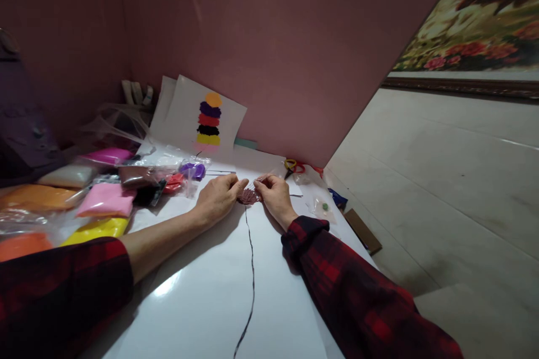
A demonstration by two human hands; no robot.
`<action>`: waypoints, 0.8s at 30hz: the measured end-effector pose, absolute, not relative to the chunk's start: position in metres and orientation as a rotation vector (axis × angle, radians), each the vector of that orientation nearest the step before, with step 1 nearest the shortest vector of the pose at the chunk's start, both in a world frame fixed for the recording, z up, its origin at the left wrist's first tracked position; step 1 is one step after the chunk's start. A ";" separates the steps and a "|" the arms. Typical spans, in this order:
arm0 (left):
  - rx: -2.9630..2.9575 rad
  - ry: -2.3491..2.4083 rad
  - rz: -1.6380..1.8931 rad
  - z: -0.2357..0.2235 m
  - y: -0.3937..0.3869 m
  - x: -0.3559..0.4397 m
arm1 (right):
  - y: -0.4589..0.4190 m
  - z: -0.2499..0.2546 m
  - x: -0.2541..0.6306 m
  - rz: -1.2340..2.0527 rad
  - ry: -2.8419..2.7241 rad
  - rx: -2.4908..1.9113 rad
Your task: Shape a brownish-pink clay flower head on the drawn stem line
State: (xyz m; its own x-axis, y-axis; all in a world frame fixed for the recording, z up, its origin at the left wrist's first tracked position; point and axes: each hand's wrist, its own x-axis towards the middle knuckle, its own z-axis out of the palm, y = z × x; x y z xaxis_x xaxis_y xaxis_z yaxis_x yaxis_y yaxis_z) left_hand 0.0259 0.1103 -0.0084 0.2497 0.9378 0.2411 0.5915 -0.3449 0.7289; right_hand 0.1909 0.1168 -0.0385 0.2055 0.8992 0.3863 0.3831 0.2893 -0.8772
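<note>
A mauve-brown lump of modelling clay (248,197) with a rough, ridged surface lies on the white paper (202,297). My left hand (221,197) is closed, thumb and fingers pinched against the clay's left edge. On the other side my right hand (275,196) is closed too, its fingertips pinching at the clay's upper right. Something clear and shiny shows between the fingertips, too small to make out. From beneath the clay a thin dark wavy line (252,269) runs down the paper towards me.
Packets of coloured clay, among them a pink packet (106,200) and a yellow packet (96,229), crowd the left. A sheet with stacked colour patches (185,118) leans on the pink panel (273,39). Scissors (290,167) and a small clear bag (322,209) lie right.
</note>
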 end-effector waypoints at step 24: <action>2.055 1.394 0.927 -0.009 0.110 0.026 | 0.120 -0.043 0.194 0.529 -1.435 -1.293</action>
